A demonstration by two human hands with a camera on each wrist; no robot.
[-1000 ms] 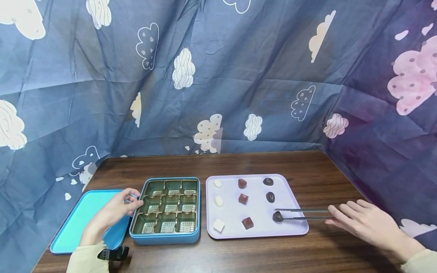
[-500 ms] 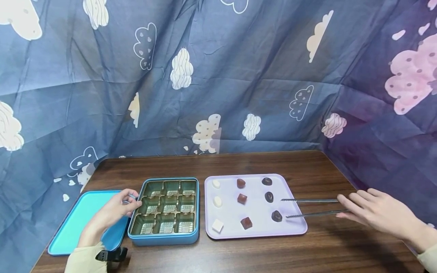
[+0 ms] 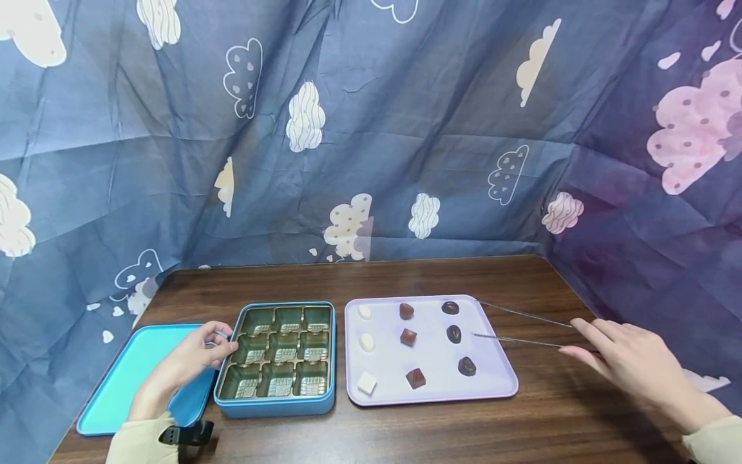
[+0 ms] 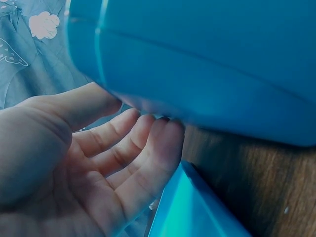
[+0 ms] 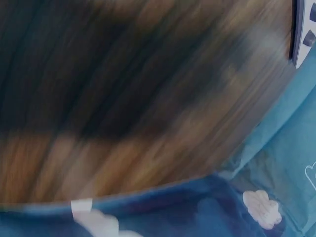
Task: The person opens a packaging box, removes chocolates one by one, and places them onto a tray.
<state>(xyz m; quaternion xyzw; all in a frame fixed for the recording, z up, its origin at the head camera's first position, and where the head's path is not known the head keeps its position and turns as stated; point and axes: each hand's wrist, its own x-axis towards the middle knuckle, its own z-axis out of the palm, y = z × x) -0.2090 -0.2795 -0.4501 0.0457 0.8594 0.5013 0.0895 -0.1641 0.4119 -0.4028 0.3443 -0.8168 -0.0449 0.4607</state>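
Observation:
My left hand holds the left side of a blue box, thumb at its rim and curled fingertips against the outer wall. Inside the box sits a gold insert with several compartments, nothing in them. My right hand grips slim metal tongs, their arms spread apart with nothing between the serrated tips. These tips hover at the right part of a lilac tray, near the dark chocolates. The right wrist view shows neither the hand nor the tongs.
White chocolates and brown chocolates lie in columns on the tray. A turquoise lid lies flat left of the box. Behind the wooden table hangs a blue cloud-print cloth.
The tongs have let go of the front dark chocolate, which stays on the tray. Their arms have spread, and the tips have moved back toward the tray's far right. The left hand stays put.

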